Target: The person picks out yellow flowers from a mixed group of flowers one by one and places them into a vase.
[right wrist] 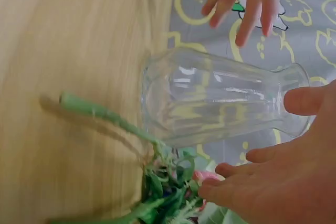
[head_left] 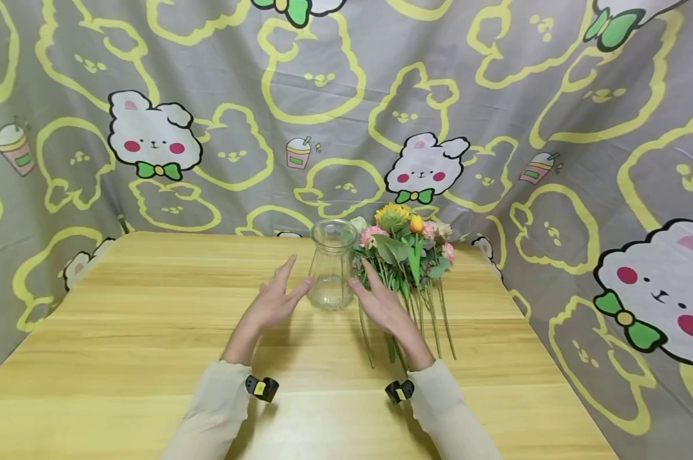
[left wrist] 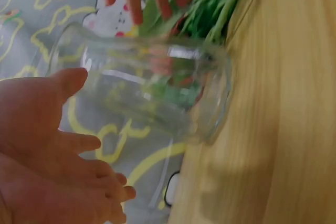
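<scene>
I see glass vase upright on table, flowers lying just right. Left hand and right hand flank it, fingers straight, gripping nothing. I judge vase rigid, slick, breakable; hold at narrow neck or both sides of body.

Both forearms are stretched forward, clad in pale sleeves, with a small black device worn at each wrist. The left hand is held open, palm turned inward, fingers straight and spread. The right hand is likewise opened, palm facing the left, fingers extended; no grip is formed.
</scene>
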The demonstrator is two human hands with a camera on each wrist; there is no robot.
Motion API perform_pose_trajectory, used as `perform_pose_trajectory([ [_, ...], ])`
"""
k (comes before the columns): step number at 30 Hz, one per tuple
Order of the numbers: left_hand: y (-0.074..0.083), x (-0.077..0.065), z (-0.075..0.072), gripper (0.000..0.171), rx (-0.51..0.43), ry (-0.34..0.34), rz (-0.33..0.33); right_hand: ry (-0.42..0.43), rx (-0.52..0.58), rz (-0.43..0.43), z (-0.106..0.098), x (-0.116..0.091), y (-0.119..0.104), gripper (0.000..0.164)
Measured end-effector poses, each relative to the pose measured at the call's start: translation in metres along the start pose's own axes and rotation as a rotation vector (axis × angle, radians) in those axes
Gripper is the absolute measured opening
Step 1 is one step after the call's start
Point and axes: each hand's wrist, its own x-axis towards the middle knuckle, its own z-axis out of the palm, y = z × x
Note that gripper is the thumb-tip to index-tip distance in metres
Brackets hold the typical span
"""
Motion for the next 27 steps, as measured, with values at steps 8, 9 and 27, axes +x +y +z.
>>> perform_pose_trajectory([
  [8, 0.008, 0.001, 0.014, 0.081, -0.171, -0.074, -0.001, -0.081, 0.139, -0.026, 0.006, 0.001, -0.002, 0.069],
  [9, 0.009, 0.001, 0.014, 0.081, -0.182, -0.077, -0.005, -0.087, 0.145, -0.028, 0.006, 0.001, -0.002, 0.07],
  [27, 0.008, 0.004, 0.015, 0.072, -0.325, -0.022, -0.038, -0.082, 0.21, -0.022, 0.009, -0.001, -0.007, 0.071],
])
